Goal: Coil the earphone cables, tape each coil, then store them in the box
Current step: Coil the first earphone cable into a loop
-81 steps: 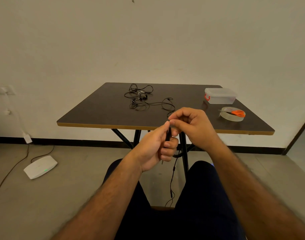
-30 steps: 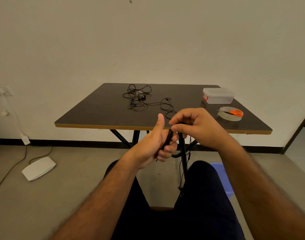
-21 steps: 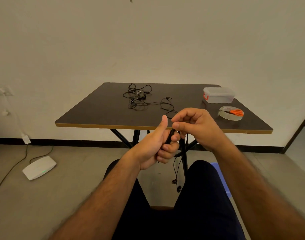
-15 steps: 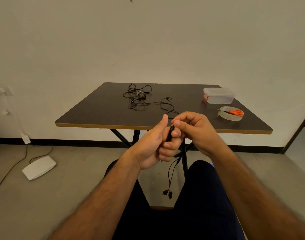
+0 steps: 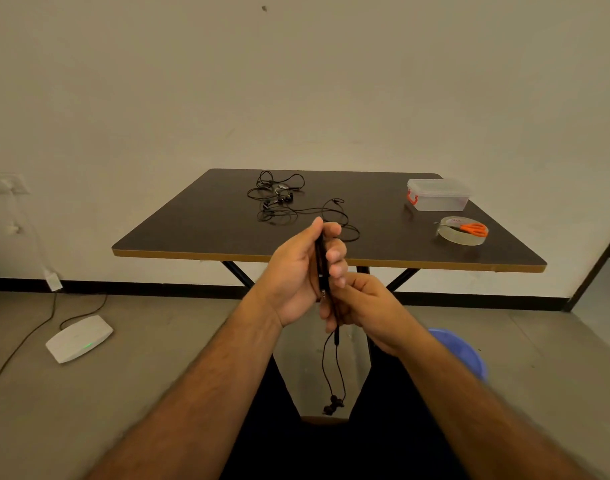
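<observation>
Black earphone cable (image 5: 321,268) is bunched upright in the left hand (image 5: 298,271), fingers curled around it; the right hand (image 5: 362,303) pinches it below, earbuds (image 5: 332,404) dangling. More earphones (image 5: 282,200) lie tangled on the desk (image 5: 192,230).

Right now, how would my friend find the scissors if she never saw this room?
Look at the dark table, then its right side. A clear tape roll lies just nearer than the lidded plastic box. The scissors rest on it, with the table's only orange handles.
</observation>
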Motion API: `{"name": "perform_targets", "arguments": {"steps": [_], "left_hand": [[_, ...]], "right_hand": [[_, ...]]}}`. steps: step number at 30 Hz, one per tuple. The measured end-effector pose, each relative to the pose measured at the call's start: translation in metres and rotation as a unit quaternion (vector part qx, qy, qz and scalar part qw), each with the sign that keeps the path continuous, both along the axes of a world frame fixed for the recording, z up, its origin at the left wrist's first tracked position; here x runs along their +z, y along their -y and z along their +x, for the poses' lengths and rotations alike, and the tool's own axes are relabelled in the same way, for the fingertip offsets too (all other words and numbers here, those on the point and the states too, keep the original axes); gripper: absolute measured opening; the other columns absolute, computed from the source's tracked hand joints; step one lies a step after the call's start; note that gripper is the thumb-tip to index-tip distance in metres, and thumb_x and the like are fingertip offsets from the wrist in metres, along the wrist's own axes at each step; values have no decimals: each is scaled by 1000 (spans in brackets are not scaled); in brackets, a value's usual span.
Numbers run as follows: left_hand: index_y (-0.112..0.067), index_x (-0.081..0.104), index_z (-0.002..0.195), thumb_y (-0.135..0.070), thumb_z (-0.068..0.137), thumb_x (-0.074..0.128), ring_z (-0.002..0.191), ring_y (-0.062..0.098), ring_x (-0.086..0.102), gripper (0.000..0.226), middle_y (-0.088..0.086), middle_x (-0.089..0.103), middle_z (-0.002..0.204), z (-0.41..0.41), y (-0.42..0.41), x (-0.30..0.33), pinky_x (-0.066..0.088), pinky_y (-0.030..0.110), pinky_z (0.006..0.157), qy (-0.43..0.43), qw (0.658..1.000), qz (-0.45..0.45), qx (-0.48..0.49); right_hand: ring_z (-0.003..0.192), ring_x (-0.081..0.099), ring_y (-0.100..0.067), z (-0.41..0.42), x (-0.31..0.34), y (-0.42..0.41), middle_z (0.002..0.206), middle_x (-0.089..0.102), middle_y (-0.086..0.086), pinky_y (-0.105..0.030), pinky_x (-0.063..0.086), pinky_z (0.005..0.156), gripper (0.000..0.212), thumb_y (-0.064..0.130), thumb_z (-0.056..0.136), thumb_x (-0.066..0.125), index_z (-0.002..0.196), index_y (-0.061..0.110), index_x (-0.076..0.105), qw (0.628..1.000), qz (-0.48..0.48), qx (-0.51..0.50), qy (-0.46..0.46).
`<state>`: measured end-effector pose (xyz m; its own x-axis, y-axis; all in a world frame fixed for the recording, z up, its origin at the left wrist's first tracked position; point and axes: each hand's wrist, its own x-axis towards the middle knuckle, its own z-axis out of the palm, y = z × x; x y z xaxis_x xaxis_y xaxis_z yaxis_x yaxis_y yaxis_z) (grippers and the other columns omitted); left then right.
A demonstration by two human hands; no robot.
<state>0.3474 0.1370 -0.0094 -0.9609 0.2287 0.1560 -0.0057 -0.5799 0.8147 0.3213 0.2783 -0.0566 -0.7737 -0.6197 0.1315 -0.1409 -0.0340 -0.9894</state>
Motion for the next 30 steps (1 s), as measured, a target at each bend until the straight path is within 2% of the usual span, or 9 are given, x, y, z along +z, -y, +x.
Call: {"name": "perform_targets", "arguments": {"steps": [3, 7, 10, 13, 18, 22, 25, 27, 30], "left_hand": [[-16, 57, 97, -37, 106, 31, 53, 11, 49, 35, -3, 49, 63, -1, -2, 1, 45, 26, 54, 1, 999, -12, 51], [-14, 55, 98, -34, 107, 29, 53, 12, 50, 34, -3, 52, 62, -2, -7, 1, 47, 26, 52, -30, 989, -54, 134], [-13, 54, 97, -32, 108, 28, 53, 13, 51, 34, -3, 54, 61, -3, -6, 1, 47, 26, 52, -48, 981, -74, 175], [-13, 53, 96, -31, 108, 29, 54, 14, 52, 33, -2, 54, 62, -5, -5, -3, 49, 28, 54, -60, 969, -106, 214], [-13, 53, 92, -30, 108, 31, 57, 17, 56, 32, -1, 57, 63, -10, -2, -13, 53, 28, 57, -82, 942, -200, 255], [-11, 53, 89, -29, 107, 33, 60, 12, 57, 32, 1, 58, 67, -10, -3, -23, 49, 23, 57, -103, 909, -306, 263], [-11, 55, 84, -30, 107, 35, 57, 6, 53, 36, -3, 56, 65, -9, -4, -28, 45, 19, 55, -109, 889, -382, 229], [-11, 55, 82, -32, 107, 35, 53, 4, 52, 39, -6, 55, 59, -7, -6, -30, 44, 21, 51, -90, 892, -406, 179], [-14, 53, 79, -38, 107, 30, 51, 9, 47, 43, -6, 55, 58, -5, -9, -32, 38, 26, 50, -74, 904, -412, 87]], "right_hand": [[69, 65, -20, 1, -2, -4, 79, 68, -8, -37, 56, 72, 22, 12, 103, 45, 100, -4, 61, 998, 55, 15, 2], [80, 70, -24, 7, 4, -9, 90, 70, -7, -29, 55, 57, 24, 10, 102, 46, 120, 16, 62, 990, 127, 66, 5], [62, 59, -17, 11, 4, -10, 74, 63, -4, -31, 50, 62, 27, 9, 102, 46, 124, 15, 61, 988, 130, 77, -14], [55, 51, -13, 14, 9, -12, 66, 58, -1, -38, 51, 72, 28, 8, 102, 45, 122, 17, 63, 989, 125, 75, -13], [49, 47, -11, 20, 26, -15, 65, 61, -1, -24, 45, 52, 33, 13, 100, 54, 130, 26, 56, 978, 188, 84, -47], [54, 53, -16, 22, 41, -18, 73, 74, -1, -29, 49, 60, 26, 13, 96, 59, 119, 26, 60, 963, 242, 37, -114], [57, 60, -5, 20, 55, -22, 77, 76, 6, -22, 52, 61, 14, 16, 94, 62, 104, 25, 66, 951, 263, -4, -165], [64, 65, 0, 16, 64, -25, 77, 76, 8, -20, 51, 64, 9, 16, 93, 65, 96, 24, 67, 946, 262, -31, -190], [77, 70, -1, 10, 77, -34, 80, 76, 7, -19, 51, 78, 11, 13, 92, 66, 96, 23, 69, 936, 258, -49, -235]]}}
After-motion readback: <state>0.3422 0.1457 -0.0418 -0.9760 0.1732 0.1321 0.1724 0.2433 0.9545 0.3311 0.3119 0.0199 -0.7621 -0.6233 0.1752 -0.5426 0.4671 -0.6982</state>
